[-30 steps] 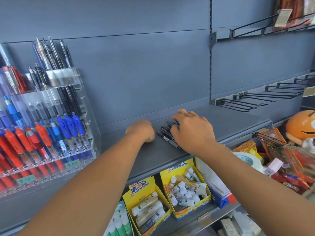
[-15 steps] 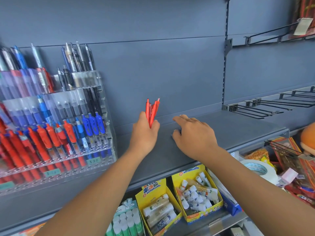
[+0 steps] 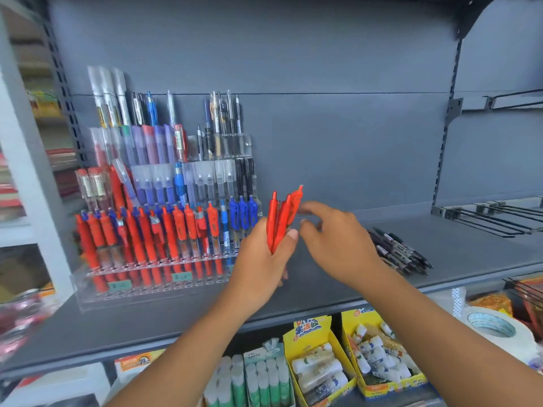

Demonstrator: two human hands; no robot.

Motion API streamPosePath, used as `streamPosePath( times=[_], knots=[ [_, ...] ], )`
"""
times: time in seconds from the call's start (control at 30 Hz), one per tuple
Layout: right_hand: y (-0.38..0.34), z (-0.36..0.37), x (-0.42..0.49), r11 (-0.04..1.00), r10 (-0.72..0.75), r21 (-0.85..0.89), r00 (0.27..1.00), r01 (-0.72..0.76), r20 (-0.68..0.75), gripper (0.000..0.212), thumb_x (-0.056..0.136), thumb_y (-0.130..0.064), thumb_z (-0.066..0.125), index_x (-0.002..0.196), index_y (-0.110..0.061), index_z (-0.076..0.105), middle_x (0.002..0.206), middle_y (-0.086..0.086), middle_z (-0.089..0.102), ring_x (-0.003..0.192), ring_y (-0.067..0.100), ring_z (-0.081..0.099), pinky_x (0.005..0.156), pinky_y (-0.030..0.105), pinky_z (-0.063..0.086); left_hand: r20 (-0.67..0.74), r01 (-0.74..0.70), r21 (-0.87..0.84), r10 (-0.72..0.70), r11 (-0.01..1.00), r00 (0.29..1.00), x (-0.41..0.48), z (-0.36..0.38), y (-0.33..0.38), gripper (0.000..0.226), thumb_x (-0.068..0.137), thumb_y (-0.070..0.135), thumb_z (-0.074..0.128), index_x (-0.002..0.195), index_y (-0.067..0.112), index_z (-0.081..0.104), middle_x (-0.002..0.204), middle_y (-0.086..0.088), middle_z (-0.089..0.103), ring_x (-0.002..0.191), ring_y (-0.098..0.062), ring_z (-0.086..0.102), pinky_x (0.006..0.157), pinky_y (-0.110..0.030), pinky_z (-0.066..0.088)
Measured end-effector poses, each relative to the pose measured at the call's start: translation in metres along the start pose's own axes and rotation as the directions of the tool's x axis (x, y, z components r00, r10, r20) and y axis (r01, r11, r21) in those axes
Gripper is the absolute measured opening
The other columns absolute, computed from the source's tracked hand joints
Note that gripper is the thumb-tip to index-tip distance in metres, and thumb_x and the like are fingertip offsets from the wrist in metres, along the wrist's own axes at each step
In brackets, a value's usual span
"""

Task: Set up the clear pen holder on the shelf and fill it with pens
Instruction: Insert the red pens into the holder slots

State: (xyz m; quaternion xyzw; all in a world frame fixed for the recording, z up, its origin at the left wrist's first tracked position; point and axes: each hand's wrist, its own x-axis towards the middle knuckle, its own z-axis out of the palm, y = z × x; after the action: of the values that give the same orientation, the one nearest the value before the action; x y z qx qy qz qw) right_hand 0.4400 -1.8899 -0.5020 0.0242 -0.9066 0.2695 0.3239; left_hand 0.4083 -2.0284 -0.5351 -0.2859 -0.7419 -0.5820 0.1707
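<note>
A clear tiered pen holder [image 3: 164,271] stands at the left of the grey shelf [image 3: 323,289], packed with red, blue, black and translucent pens. My left hand [image 3: 261,259] grips a small bunch of red pens [image 3: 282,218], tips up, just right of the holder. My right hand [image 3: 335,242] hovers beside that bunch, fingers spread and blurred, its fingertips close to the top of the red pens. A loose pile of black pens [image 3: 396,249] lies flat on the shelf to the right of my right hand.
Empty wire hooks [image 3: 487,218] jut out at the right. Below the shelf sit yellow boxes of glue sticks [image 3: 352,365], green-white glue sticks [image 3: 252,380] and a roll of white tape [image 3: 496,330]. A white shelving unit [image 3: 26,201] stands at the far left.
My left hand lifted a bunch of red pens off the shelf and carried it toward the holder. My right hand left the black pens and rose toward the red bunch.
</note>
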Motion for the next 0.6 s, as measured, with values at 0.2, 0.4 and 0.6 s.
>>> streamPosePath(
  times=[0.2,0.4,0.6],
  knots=[
    [-0.049,0.024,-0.002,0.890,-0.139,0.434,0.990,0.139,-0.032,0.026,0.101,-0.022,0.044,0.101,-0.029,0.069,0.074,-0.006,0.066,0.069,0.015,0.059,0.069,0.031,0.051,-0.022,0.000,-0.053,-0.001,0.999,1.000,-0.013,-0.050,-0.009,0.004,0.099,0.020,0.055,0.102,0.022,0.057,0.064,-0.005,0.057,0.044,-0.018,0.053,0.040,-0.031,0.046],
    [-0.085,0.041,-0.006,0.776,-0.183,0.619,0.982,0.120,0.039,0.026,0.101,-0.020,0.047,0.088,-0.012,0.068,0.079,0.017,0.064,0.076,0.033,0.059,0.067,0.033,0.051,0.008,-0.017,-0.082,0.017,0.997,1.000,-0.019,-0.087,-0.017,0.011,0.100,0.021,0.054,0.105,0.029,0.058,0.070,-0.007,0.060,0.047,-0.022,0.054,0.042,-0.033,0.048],
    [-0.097,0.060,0.001,0.778,-0.177,0.616,0.984,0.119,0.034,0.022,0.101,-0.022,0.051,0.089,-0.019,0.069,0.078,-0.001,0.068,0.072,0.018,0.064,0.067,0.028,0.054,0.017,-0.014,-0.142,0.017,0.990,1.000,-0.026,-0.107,-0.035,0.008,0.092,0.035,0.061,0.100,0.035,0.060,0.068,-0.004,0.063,0.053,-0.024,0.060,0.049,-0.040,0.051]
  ],
)
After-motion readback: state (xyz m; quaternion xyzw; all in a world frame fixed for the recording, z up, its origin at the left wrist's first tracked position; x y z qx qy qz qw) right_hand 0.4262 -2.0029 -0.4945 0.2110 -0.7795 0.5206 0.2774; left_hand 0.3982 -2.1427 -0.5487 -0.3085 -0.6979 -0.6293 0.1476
